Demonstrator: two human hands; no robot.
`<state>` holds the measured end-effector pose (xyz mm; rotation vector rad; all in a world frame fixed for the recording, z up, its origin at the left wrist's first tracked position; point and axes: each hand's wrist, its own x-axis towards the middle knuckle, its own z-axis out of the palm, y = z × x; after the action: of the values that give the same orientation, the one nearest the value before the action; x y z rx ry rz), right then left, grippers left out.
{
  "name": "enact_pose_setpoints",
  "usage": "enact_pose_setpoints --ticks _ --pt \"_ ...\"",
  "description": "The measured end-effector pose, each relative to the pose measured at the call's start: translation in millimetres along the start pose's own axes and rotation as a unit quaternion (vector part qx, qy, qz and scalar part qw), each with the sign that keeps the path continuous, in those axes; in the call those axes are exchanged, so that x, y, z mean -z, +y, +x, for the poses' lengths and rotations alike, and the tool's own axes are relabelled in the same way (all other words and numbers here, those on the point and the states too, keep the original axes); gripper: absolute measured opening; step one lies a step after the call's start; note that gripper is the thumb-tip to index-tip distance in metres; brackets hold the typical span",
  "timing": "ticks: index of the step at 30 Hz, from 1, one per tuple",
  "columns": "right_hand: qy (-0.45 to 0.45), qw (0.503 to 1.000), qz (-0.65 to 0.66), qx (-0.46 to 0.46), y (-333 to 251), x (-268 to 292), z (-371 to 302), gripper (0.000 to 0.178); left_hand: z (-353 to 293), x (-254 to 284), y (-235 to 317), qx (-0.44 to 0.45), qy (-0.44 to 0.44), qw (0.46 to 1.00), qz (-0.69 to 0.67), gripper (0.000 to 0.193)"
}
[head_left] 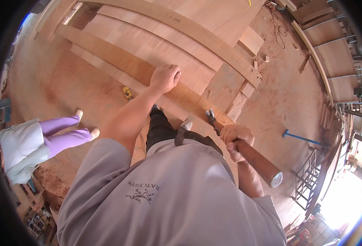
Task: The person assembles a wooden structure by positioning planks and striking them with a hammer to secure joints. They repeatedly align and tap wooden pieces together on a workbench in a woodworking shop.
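Observation:
My right hand (236,139) is wrapped around the thick wooden handle of a claw hammer (258,162). The handle's butt points toward me, and the metal head lies over the near end of a long wooden board (127,62). On that same board, farther up and to the left, my left hand (164,78) is closed with its fingers curled over the far edge. Whether anything small sits inside those fingers is hidden. The board runs slantwise from upper left to lower right, in front of my body.
Wide wooden panels (164,51) and another long board (189,25) lie beyond. A person in purple trousers (64,131) is at the left. A yellow tool (127,93) lies on the dusty floor. At right are a blue-handled bar (304,137), a metal rack (306,178) and clamped panels (333,57).

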<state>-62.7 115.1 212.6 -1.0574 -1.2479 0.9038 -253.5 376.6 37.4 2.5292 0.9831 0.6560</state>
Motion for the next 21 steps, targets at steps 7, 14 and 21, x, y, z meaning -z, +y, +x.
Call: enact_pose_setpoints --ticks 7,14,21 --pt "0.011 0.999 0.035 0.03 -6.4 -8.9 9.4 0.048 2.7 -2.5 5.9 -0.005 0.006 1.0 -0.015 0.011" --pt "0.002 0.998 -0.016 0.057 11.8 6.4 -3.8 0.047 0.7 -2.5 6.7 0.018 -0.023 0.999 0.032 0.012" --pt "-0.001 0.988 0.036 0.147 -49.9 38.7 -6.0 0.051 -6.8 -4.4 8.9 0.043 -0.064 0.993 0.087 0.011"
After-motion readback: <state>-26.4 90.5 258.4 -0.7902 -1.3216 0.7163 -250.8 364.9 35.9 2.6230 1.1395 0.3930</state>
